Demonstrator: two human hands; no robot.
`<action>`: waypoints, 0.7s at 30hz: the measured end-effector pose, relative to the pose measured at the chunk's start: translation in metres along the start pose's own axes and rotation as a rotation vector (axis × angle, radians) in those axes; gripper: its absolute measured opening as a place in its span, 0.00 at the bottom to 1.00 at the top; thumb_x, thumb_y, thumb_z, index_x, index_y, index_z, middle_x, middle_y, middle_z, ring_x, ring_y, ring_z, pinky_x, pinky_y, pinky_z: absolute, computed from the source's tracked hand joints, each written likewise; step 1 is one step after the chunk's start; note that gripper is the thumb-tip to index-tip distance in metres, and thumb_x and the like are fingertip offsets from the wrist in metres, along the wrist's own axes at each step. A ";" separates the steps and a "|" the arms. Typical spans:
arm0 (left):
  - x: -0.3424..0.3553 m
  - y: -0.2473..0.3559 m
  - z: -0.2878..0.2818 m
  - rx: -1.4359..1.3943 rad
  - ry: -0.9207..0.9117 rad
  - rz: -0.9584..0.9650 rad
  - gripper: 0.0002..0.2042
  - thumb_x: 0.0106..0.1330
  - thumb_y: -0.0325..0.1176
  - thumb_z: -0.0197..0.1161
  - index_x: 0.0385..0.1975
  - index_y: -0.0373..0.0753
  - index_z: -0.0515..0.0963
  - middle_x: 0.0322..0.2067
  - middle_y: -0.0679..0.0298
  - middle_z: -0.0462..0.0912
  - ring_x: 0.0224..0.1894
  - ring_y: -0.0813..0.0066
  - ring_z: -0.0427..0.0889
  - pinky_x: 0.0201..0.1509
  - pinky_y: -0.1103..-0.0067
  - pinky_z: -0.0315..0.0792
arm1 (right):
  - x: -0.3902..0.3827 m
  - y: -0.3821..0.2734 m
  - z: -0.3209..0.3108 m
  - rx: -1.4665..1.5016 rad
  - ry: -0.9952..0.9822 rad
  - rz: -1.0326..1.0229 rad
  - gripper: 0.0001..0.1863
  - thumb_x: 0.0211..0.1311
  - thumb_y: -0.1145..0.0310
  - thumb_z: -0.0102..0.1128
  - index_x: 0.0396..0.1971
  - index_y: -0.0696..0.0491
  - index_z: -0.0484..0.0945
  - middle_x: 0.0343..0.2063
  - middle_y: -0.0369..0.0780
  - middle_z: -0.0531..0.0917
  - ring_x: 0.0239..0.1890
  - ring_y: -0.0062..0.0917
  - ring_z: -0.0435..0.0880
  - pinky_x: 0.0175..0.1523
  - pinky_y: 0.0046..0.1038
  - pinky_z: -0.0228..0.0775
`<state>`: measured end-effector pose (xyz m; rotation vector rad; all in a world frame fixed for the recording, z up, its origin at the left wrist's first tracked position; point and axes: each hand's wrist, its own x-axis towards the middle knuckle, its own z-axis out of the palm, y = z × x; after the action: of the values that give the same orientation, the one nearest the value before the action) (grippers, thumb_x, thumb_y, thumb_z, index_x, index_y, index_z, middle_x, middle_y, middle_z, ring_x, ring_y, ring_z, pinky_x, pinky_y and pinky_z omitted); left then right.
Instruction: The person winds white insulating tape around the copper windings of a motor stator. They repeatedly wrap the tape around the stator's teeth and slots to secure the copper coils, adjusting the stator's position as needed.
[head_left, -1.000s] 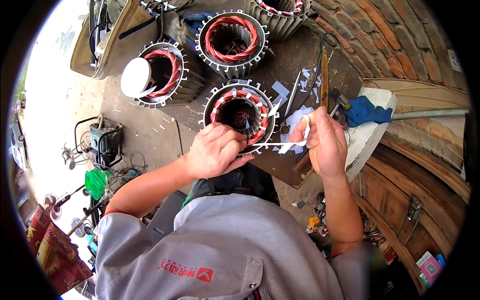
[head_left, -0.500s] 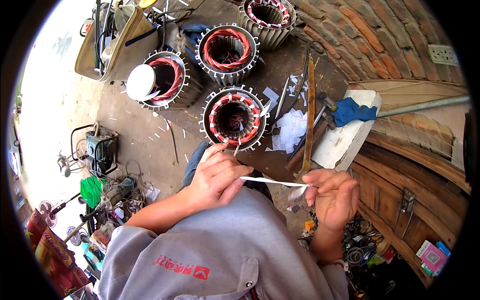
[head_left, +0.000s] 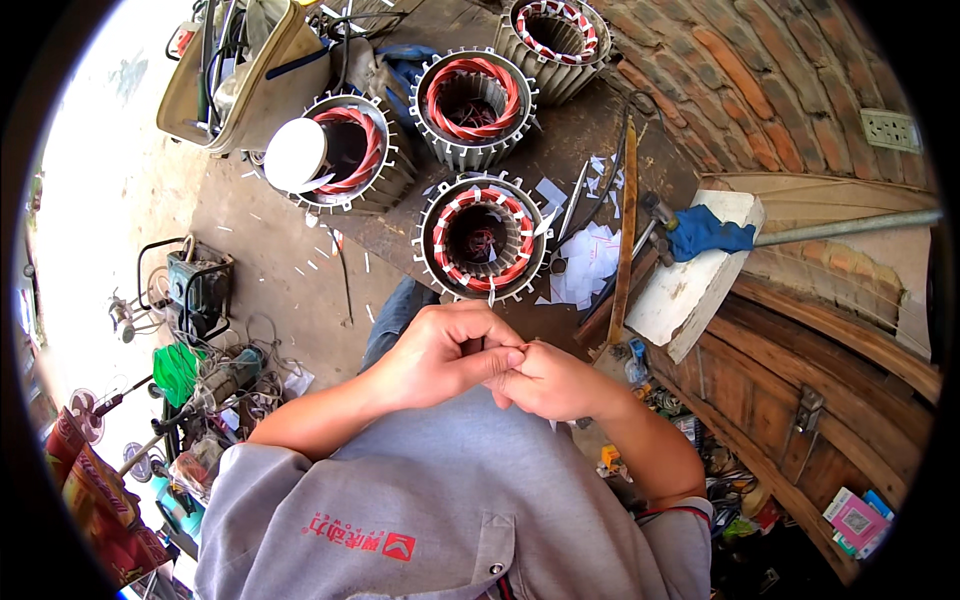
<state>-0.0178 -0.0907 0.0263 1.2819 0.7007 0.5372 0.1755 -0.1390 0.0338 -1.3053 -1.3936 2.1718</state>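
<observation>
My left hand (head_left: 440, 350) and my right hand (head_left: 550, 380) are closed and touching in front of my chest, thumbs and fingertips together. The white tape they grip is almost wholly covered by the fingers; a small pale bit shows under the right hand. Just beyond them stands a finned metal motor stator (head_left: 480, 238), open end up. Its red winding ring (head_left: 441, 236) is wrapped at intervals with white ties, and a short white end (head_left: 491, 293) hangs at its near side. A white slip (head_left: 547, 222) sticks up at its right rim.
More stators stand behind: one at left with a white round tub (head_left: 295, 155) on it, one at centre (head_left: 472, 98), one at far right (head_left: 552, 40). Paper scraps (head_left: 590, 265), a long wooden strip (head_left: 627, 230) and a white block (head_left: 700, 280) with a blue cloth (head_left: 708, 233) lie to the right.
My hands have come together; the white tape that was stretched between them is now hidden in the fingers. The right hand moved left, and the view shifted slightly.
</observation>
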 end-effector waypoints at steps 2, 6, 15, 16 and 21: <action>-0.005 -0.004 -0.003 -0.069 0.027 -0.139 0.06 0.69 0.28 0.66 0.40 0.34 0.81 0.28 0.67 0.82 0.29 0.83 0.77 0.32 0.83 0.71 | -0.001 -0.001 -0.002 -0.142 -0.012 -0.016 0.15 0.74 0.65 0.54 0.30 0.60 0.78 0.24 0.40 0.83 0.25 0.25 0.81 0.32 0.31 0.73; -0.009 -0.016 -0.008 -0.461 0.150 -0.351 0.05 0.73 0.30 0.61 0.38 0.37 0.76 0.31 0.65 0.85 0.26 0.84 0.79 0.30 0.86 0.73 | -0.023 -0.022 0.003 -0.266 0.433 -0.109 0.08 0.69 0.70 0.59 0.32 0.58 0.79 0.21 0.44 0.80 0.25 0.39 0.80 0.34 0.35 0.70; -0.005 -0.027 -0.003 -0.835 0.148 -0.536 0.06 0.74 0.33 0.59 0.39 0.38 0.77 0.30 0.64 0.85 0.23 0.81 0.81 0.28 0.84 0.73 | -0.024 -0.025 -0.013 -0.436 0.804 -0.391 0.05 0.59 0.75 0.69 0.31 0.59 0.81 0.23 0.38 0.83 0.23 0.23 0.77 0.31 0.26 0.67; -0.006 -0.030 -0.002 -0.798 0.112 -0.525 0.06 0.74 0.33 0.59 0.39 0.38 0.76 0.30 0.64 0.85 0.23 0.80 0.81 0.28 0.84 0.73 | -0.028 -0.033 -0.014 -0.335 0.773 -0.269 0.05 0.60 0.74 0.68 0.31 0.59 0.81 0.22 0.37 0.82 0.22 0.20 0.77 0.30 0.25 0.67; 0.000 -0.027 0.001 -0.884 0.154 -0.558 0.07 0.75 0.35 0.58 0.40 0.38 0.75 0.29 0.65 0.84 0.22 0.80 0.82 0.27 0.84 0.73 | -0.023 -0.039 -0.018 -0.069 0.717 -0.062 0.07 0.63 0.73 0.67 0.31 0.61 0.81 0.20 0.34 0.80 0.24 0.12 0.74 0.29 0.20 0.66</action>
<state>-0.0177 -0.0976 0.0006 0.2014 0.7797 0.4045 0.1934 -0.1223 0.0761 -1.7858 -1.1790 1.3863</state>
